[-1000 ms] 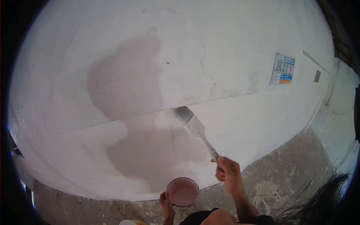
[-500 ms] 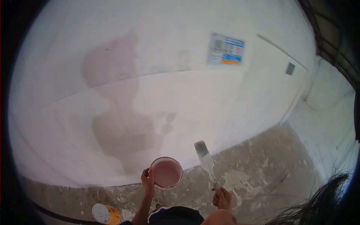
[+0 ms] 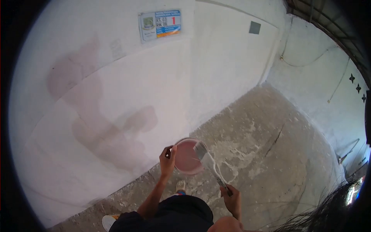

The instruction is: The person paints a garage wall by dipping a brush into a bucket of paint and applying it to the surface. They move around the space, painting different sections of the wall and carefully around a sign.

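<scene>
My left hand (image 3: 168, 159) grips the left rim of a round paint bucket (image 3: 186, 170), with the thumb along the edge. Pinkish paint (image 3: 186, 155) shows inside it. In my right hand (image 3: 232, 197) is a wide paintbrush (image 3: 210, 164), held by its handle with the fingers wrapped round. The brush slants up and left, its bristles overlapping the right side of the bucket's opening in this view. White paint coats the brush's lower part.
A white wall (image 3: 154, 85) rises in front, bearing a blue and white sign (image 3: 160, 26) and a small grey plate (image 3: 254, 27). Worn concrete floor (image 3: 266, 131) stretches right to another wall (image 3: 309, 69). A white and yellow tub (image 3: 109, 222) stands at lower left, partly hidden by my clothing.
My view has turned right. The paintbrush has moved left from beside the bucket to over its opening. Both hands keep their holds.
</scene>
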A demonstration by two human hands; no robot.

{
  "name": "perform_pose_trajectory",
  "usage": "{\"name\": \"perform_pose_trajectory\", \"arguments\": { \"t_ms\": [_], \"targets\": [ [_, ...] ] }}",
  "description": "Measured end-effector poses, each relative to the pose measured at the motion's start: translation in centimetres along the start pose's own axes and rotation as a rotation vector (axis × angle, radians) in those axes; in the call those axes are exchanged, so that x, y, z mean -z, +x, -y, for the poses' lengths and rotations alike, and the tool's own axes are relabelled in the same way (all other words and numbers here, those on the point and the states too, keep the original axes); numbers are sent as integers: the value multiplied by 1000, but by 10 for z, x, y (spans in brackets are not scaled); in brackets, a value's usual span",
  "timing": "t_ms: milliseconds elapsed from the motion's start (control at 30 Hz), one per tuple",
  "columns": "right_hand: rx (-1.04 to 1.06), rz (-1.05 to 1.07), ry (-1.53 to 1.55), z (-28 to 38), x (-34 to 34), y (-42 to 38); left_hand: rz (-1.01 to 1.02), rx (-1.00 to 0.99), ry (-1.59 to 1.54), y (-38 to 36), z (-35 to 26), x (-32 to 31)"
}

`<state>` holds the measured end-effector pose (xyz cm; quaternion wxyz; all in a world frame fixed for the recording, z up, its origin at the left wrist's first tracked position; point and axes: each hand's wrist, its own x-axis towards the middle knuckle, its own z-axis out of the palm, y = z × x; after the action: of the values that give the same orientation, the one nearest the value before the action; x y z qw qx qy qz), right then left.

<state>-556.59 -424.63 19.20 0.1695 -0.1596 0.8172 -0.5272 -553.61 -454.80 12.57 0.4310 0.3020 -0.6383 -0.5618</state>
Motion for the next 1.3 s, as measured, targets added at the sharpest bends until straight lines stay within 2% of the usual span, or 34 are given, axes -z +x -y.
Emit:
{"name": "perform_pose_trajectory", "arguments": {
  "t_ms": [133, 200, 333, 400, 500, 600, 733, 800, 900, 1100, 1200, 1300],
  "targets": [
    [30, -10, -162, 4, -5, 2, 63, -13, -13, 0, -16, -18],
    [386, -142, -257, 1, -12, 10, 72, -15, -34, 0, -15, -24],
    [386, -102, -350, 2, -20, 31, 82, -29, -9, 7, -12, -30],
    [480, -83, -504, 2, -19, 45, 79, -30, -9, 8, -10, -28],
    [499, -36, -639, 16, -14, 71, 27, -28, -24, 15, -5, -34],
    [563, -31, -647, 17, -14, 108, 5, -4, 18, 24, -3, -41],
    [561, 27, -708, 23, -36, 147, 22, -32, 58, 37, -6, -56],
    [514, 232, -759, 15, -51, 166, 16, -46, 77, 50, -1, -66],
    [570, 328, -648, 23, -62, 194, -6, -87, 119, 75, 15, -87],
    [481, 302, -369, 50, -16, 283, -74, -5, 155, 133, 29, -125],
    [468, 207, -551, 41, -5, 316, -63, 1, 166, 139, 25, -150],
    [477, 272, -574, 22, -2, 343, -77, -63, 193, 150, 28, -182]
  ]
}}
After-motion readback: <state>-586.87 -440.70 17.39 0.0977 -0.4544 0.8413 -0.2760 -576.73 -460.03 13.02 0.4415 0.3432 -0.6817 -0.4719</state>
